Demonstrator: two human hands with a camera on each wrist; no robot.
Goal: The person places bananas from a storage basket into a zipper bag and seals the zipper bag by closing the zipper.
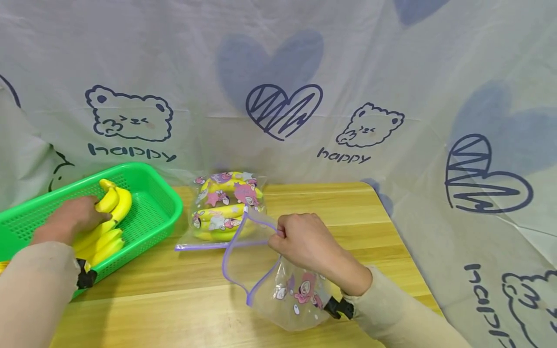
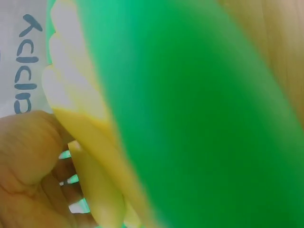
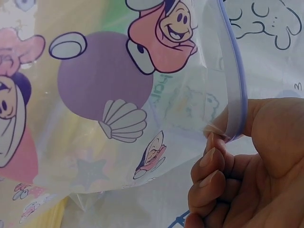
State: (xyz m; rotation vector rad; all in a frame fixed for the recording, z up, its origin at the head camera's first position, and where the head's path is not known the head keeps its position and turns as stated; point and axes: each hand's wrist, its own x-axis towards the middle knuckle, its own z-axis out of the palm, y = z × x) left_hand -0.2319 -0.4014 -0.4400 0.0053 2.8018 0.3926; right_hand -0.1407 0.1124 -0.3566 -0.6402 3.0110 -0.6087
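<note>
My left hand (image 1: 74, 217) reaches down into a long green plastic basket (image 1: 171, 205) on the left. Its fingers curl round a bunch of yellow bananas (image 1: 123, 205); in the left wrist view the thumb and fingers lie on either side of a banana (image 2: 97, 183). Another banana bunch (image 1: 108, 247) lies close by in the basket. At centre right, my right hand (image 1: 311, 244) pinches the purple-edged rim of a clear zip bag (image 1: 304, 292) printed with pink cartoon figures. That bag's mouth gapes toward the left. The right wrist view shows fingertips (image 3: 211, 161) at the bag's edge.
A second printed zip bag (image 1: 226, 217) with bananas inside lies at the back of the wooden table (image 1: 174, 309), just right of the basket. Behind the table hangs a pale cloth (image 1: 209, 121) with hearts and bears. The table's right edge slopes away beyond my right arm.
</note>
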